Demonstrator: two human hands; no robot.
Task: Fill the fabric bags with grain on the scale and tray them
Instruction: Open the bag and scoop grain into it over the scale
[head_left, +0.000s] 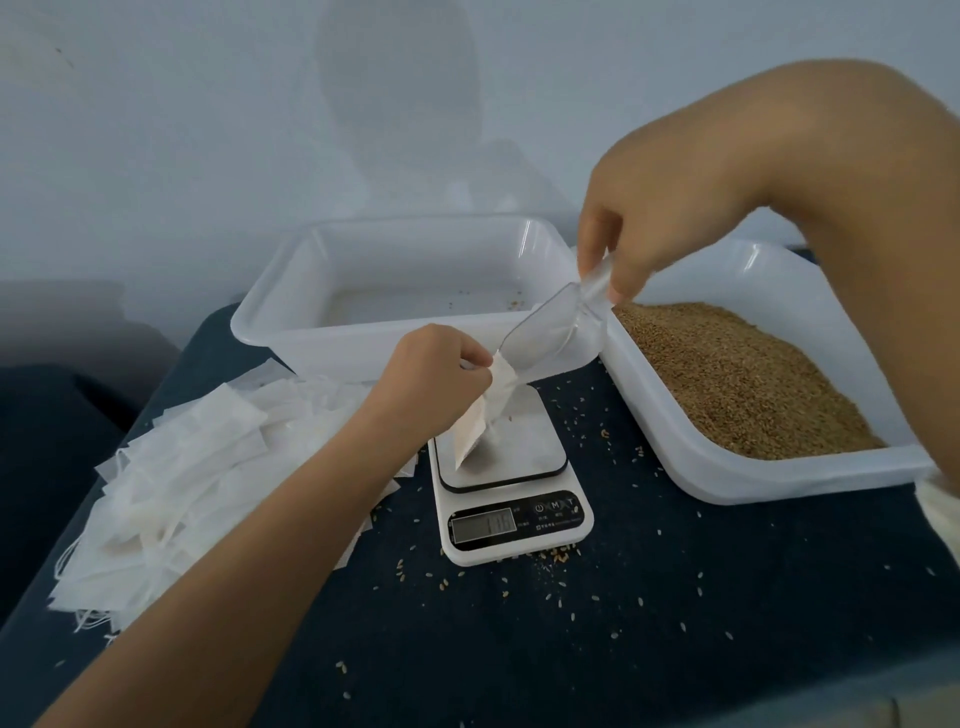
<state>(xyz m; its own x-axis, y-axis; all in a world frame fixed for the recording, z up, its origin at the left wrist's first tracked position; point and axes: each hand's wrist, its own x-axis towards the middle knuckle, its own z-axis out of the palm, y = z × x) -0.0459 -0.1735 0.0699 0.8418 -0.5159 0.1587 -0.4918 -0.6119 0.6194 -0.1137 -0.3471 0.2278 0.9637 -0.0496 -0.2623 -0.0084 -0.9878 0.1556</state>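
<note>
Standing on the scale (511, 488), the bag (480, 415) is pinched by the left hand (431, 374); above it, the scoop (550, 322) is gripped by the right hand (644, 239).

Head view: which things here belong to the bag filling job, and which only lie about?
Belong to the job:
fabric bag, pinched by left hand
clear scoop, held by right hand
scale
grain tray
receiving tray
pile of unfilled bags

Lying about:
spilled grains on the dark cloth
</note>
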